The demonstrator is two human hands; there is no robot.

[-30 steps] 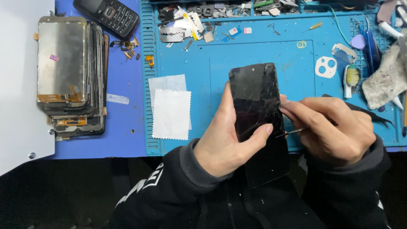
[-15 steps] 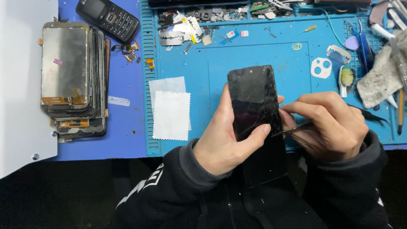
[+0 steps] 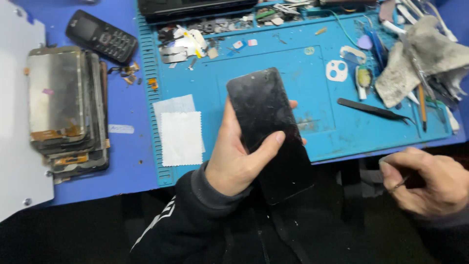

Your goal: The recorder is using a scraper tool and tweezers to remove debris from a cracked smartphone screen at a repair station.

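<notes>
Overall, head view: one camera looks down on a person seated at a repair bench.
Left hand: the left hand (image 3: pixel 239 156) is wrapped around a black phone (image 3: pixel 270 132), thumb laid across the dark glass, fingers behind it.
Phone: held near the frame's centre, tilted, its top toward 11 o'clock, above the near edge of the blue work mat (image 3: pixel 293 73).
Right hand: the right hand (image 3: pixel 430 183), at 4 o'clock, is well apart from the phone; its fingers are curled shut, pinching a thin metal tool (image 3: pixel 398 185) whose kind cannot be told.
Tweezers: black tweezers (image 3: pixel 373 110) lie on the mat at 2 o'clock.
Cloths: two white wipes (image 3: pixel 181 134) lie at 9 o'clock of the phone; a grey rag (image 3: pixel 415 63) is bunched at 1 o'clock.
Other stock: a stack of screen panels (image 3: pixel 63 105) lies at far left, with a keypad phone (image 3: pixel 101 36) above it.
Progress: judging by the intact, unlifted glass, the phone looks unopened; no part has visibly come off, so most of the work appears left.
</notes>
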